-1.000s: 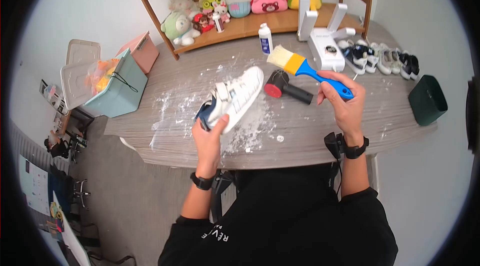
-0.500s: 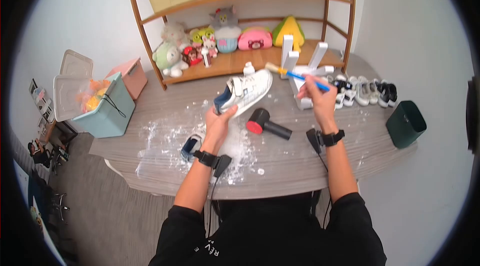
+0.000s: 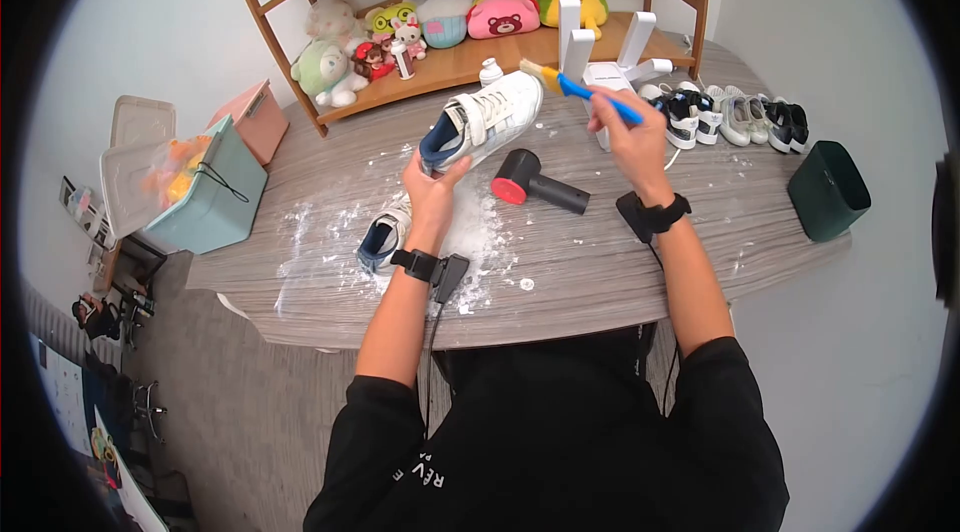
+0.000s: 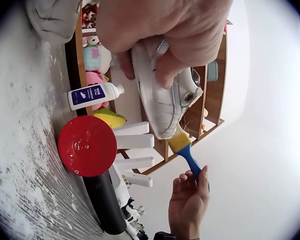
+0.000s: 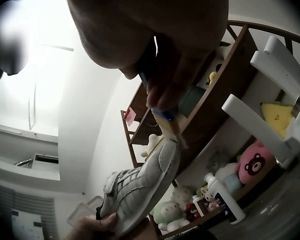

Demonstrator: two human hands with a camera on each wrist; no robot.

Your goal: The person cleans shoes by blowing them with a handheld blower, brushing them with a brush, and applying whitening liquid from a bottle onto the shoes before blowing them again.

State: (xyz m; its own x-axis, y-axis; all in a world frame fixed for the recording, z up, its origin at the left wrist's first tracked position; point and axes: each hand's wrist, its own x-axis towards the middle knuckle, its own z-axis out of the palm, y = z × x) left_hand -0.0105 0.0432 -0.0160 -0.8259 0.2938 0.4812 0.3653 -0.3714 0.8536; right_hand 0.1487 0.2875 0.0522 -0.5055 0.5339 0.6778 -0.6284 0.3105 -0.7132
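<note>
My left hand (image 3: pixel 432 194) grips a white sneaker (image 3: pixel 492 120) by its heel, lifted above the table with the toe pointing up and right. In my right hand (image 3: pixel 632 140) is a blue-handled paintbrush (image 3: pixel 590 94) with a yellow band and pale bristles. The bristles (image 4: pixel 178 139) meet the shoe's toe in the left wrist view, and the right wrist view also shows them at the toe. A second white sneaker (image 3: pixel 385 237) with a navy lining stands on the table beside my left wrist. Below the held shoe lies a black tool with a round red end (image 3: pixel 509 191).
White powder (image 3: pixel 480 242) is scattered over the wooden table (image 3: pixel 600 272). Behind the shoe stand a white bottle (image 4: pixel 93 95) and a white device with upright arms (image 3: pixel 608 75). Several shoes (image 3: pixel 735 117) and a dark green bin (image 3: pixel 828 192) are at the right. Plush toys (image 3: pixel 502 14) line the shelf.
The sneaker has risen from near the table, uncovering the second one. The brush has turned and come in from the right, its bristles now at the toe.
</note>
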